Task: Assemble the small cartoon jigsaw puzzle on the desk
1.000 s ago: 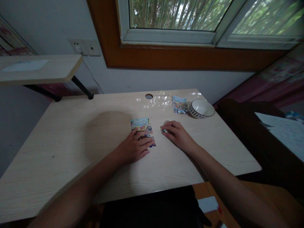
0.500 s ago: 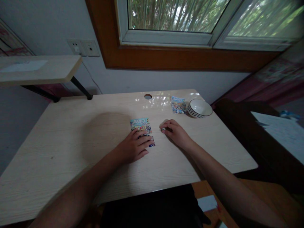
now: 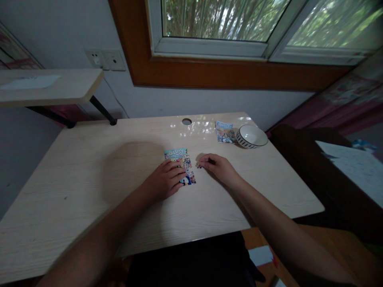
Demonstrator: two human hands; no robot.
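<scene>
A colourful jigsaw puzzle (image 3: 177, 153) lies on the light wooden table, with "Bluey" lettering along its top and a notch in its right side. My left hand (image 3: 165, 180) rests flat on the puzzle's left and middle part, fingers spread, hiding some of the picture. Just right of the notch, my right hand (image 3: 218, 167) pinches a small jigsaw piece (image 3: 198, 165) between thumb and fingertips. A narrow stretch of table separates the piece from the puzzle.
Behind my right hand lies a printed picture sheet (image 3: 225, 132), touching or close beside a white bowl (image 3: 253, 135) with dark stripes. The table (image 3: 89, 175) has a round cable hole (image 3: 186, 121) at the back. A raised shelf (image 3: 54, 89) stands at left.
My right hand has moved left with the jigsaw piece, closer to the puzzle's notch. My left hand has slid slightly left, uncovering more of the puzzle's lower right.
</scene>
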